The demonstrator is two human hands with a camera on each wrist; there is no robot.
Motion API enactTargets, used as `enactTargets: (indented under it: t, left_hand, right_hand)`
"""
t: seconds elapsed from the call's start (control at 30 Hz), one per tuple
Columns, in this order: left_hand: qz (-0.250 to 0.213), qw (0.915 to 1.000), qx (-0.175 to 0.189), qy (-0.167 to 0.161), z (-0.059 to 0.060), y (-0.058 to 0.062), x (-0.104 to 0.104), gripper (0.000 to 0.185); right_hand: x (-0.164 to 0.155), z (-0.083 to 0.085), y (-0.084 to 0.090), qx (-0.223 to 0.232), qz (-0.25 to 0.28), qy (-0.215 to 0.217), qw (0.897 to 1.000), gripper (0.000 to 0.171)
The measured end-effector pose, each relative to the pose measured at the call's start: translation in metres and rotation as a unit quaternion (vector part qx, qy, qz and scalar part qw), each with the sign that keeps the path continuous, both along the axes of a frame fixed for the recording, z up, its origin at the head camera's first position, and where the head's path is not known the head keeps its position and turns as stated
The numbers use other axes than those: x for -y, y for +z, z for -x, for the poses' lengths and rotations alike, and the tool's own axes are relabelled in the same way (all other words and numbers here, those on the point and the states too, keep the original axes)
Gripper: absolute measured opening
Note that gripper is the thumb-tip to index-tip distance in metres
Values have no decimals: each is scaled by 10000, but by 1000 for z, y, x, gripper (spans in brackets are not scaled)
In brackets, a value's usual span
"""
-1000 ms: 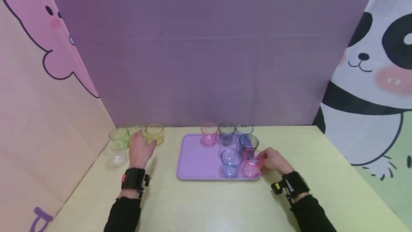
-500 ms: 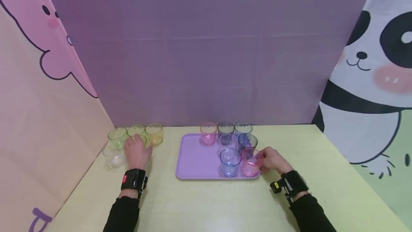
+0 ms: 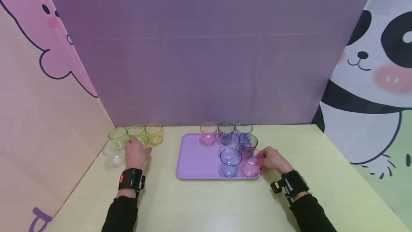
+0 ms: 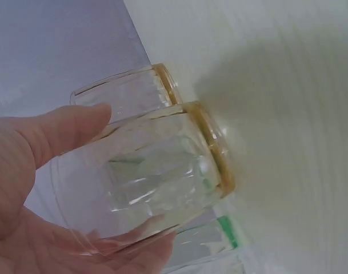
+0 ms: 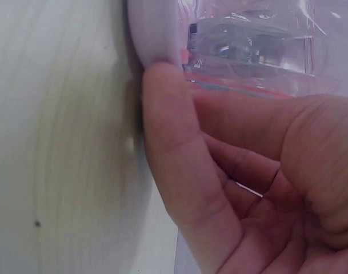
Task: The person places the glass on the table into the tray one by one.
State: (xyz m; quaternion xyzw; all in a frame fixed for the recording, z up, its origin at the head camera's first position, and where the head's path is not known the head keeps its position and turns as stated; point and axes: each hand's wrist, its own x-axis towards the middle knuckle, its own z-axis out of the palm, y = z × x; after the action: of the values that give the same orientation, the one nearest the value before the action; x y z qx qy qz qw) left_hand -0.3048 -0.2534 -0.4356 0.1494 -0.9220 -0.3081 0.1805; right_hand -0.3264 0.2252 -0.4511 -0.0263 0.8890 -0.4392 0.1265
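My left hand (image 3: 135,153) grips a pale yellow-green glass (image 3: 142,140) at the table's back left. In the left wrist view the thumb and fingers of that hand (image 4: 125,180) wrap the glass (image 4: 179,171), which has a yellowish rim. Against the front right corner of the purple tray (image 3: 196,160), my right hand (image 3: 268,160) holds a pink glass (image 3: 250,164). The right wrist view shows the thumb of the right hand (image 5: 219,160) against the tray rim (image 5: 154,34), with the pink glass (image 5: 259,51) just past the curled fingers.
Two green glasses (image 3: 117,137), a yellow glass (image 3: 153,133) and a clear glass (image 3: 114,158) stand around my left hand. On the tray are a blue glass (image 3: 230,162), another pink glass (image 3: 208,133) and several dark ones. Cloth walls close in the back and both sides.
My left hand has drawn back slightly towards me and to the left, with the yellow-green glass in it. The right hand has stayed at the pink glass.
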Motion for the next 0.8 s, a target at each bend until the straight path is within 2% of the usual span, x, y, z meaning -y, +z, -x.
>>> enactTargets:
  t: [0.17,0.3,0.47,0.7,0.8]
  left_hand:
    - [-416,9991,111,-64,0,-3,5,86]
    - [-614,9981,-49,96,1,-6,6,88]
    - [-1013,9943,-281,163,5,-3,1,92]
    - [-1651,9847,-551,-12,9,2,-6,88]
    - [-1950,9774,-783,-225,11,4,-11,86]
  right_hand:
    - [0,0,-1,-4,-8,-5,10000,27]
    - [0,1,-2,-26,-13,-7,10000,25]
    - [-1,1,-2,-28,2,12,10000,25]
    - [-1,0,-1,-67,4,75,9999,24]
    - [-1,0,-1,-89,-11,77,9999,23]
